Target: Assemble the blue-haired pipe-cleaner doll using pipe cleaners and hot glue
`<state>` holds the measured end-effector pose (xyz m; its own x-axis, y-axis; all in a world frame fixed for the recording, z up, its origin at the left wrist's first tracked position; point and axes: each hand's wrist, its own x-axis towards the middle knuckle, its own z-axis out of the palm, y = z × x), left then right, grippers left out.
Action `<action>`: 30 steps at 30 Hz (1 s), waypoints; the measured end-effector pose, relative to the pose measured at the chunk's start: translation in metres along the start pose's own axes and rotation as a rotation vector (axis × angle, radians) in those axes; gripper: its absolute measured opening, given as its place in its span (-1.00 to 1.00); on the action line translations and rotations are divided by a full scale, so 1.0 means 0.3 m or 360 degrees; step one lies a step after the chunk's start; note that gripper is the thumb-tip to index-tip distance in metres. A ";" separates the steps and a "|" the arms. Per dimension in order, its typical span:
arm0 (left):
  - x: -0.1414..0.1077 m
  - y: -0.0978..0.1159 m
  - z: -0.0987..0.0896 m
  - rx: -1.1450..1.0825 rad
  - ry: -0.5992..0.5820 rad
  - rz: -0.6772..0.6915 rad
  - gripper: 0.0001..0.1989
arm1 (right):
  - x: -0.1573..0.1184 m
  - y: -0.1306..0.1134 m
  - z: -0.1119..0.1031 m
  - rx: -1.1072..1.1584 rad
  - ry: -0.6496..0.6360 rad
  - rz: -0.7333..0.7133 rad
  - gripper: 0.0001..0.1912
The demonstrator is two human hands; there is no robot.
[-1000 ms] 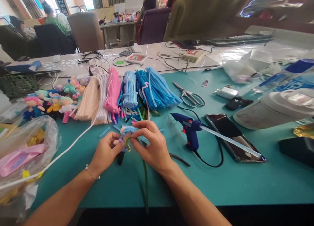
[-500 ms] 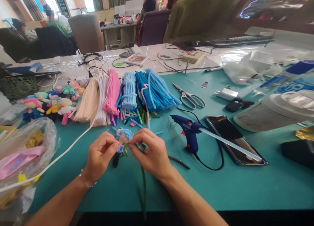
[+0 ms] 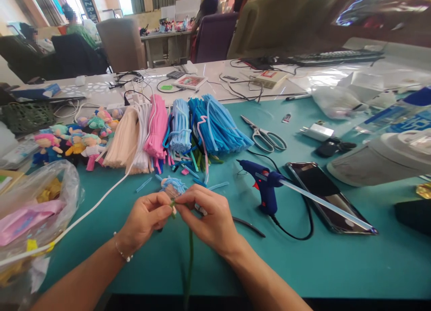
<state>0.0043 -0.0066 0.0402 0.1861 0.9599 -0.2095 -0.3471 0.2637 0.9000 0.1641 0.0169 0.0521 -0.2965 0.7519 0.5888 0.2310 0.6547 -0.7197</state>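
Between the fingertips of both hands is a green pipe cleaner (image 3: 190, 257), its long end hanging down toward the table's front edge. My left hand (image 3: 150, 216) pinches it near a small doll piece that the fingers mostly hide. My right hand (image 3: 205, 212) grips the same green strand close beside the left fingertips. A doll head with light blue hair (image 3: 174, 185) shows just beyond the fingertips. Behind it stand bundles of pipe cleaners: beige (image 3: 123, 140), pink (image 3: 156, 126), light blue (image 3: 181, 124) and darker blue (image 3: 222, 126).
To the right lie a blue glue gun (image 3: 267, 185), a phone (image 3: 326, 198), scissors (image 3: 264, 135) and a large cup (image 3: 377, 158). Small dolls (image 3: 77, 138) and a plastic bag (image 3: 43, 203) are at left. A white cable (image 3: 101, 202) crosses the mat. People sit in the background.
My left hand has moved right, close against the right fingertips. The green strand's hanging end has swung left, and the small purple-blue piece at the left fingertips is no longer visible. The view has shifted slightly.
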 end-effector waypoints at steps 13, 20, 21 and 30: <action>0.004 -0.009 0.005 -0.0077 0.0056 0.0153 -0.64 | -0.010 0.005 0.004 0.0062 -0.0020 -0.0080 -0.88; 0.002 -0.013 0.004 -0.0130 0.0075 0.0112 -0.66 | -0.009 0.002 0.005 0.0097 -0.0072 -0.0069 -0.88; 0.002 -0.014 0.003 -0.0133 0.0087 0.0112 -0.66 | -0.010 0.002 0.005 0.0110 -0.0075 -0.0059 -0.88; 0.004 -0.005 0.014 -0.0107 0.0177 0.0122 -0.65 | -0.018 0.010 0.014 0.0024 -0.0131 -0.0014 -0.96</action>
<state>0.0089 -0.0061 0.0401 0.0547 0.9811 -0.1855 -0.4181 0.1912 0.8881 0.1623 0.0145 0.0452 -0.3740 0.7367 0.5634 0.2142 0.6596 -0.7204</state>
